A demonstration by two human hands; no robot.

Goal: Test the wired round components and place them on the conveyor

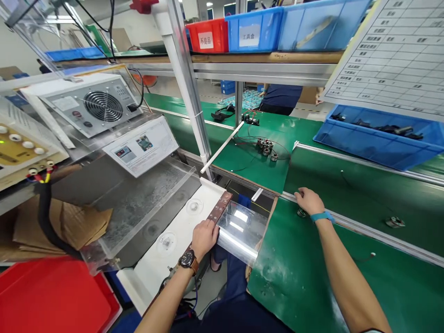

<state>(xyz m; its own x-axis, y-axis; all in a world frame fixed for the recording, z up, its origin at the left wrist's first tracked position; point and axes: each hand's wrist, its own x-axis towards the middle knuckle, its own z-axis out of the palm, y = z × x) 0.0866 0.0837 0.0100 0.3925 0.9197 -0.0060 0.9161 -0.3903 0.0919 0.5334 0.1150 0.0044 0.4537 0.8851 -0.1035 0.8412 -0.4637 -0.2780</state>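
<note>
My left hand (pixel 205 238), with a watch on its wrist, is closed over a brown strip (pixel 218 209) dotted with small metal studs, along the edge of a white tray-like fixture (pixel 178 231). A clear plastic sheet (pixel 241 231) extends from that strip toward the green bench. My right hand (pixel 310 202), wearing a blue wristband, is at the metal rail with its fingers bent. Beneath it a small round motor part (pixel 301 212) shows in part; the palm hides the rest. A similar motor part (pixel 395 222) lies farther right on the green surface.
Several motor parts with wires (pixel 265 146) lie on the far green mat. A blue bin (pixel 381 138) of dark parts stands at right. A fan-cooled power unit (pixel 100 106) and cardboard (pixel 65 222) sit at left, above a red tray (pixel 52 296). Another person (pixel 282 97) is beyond.
</note>
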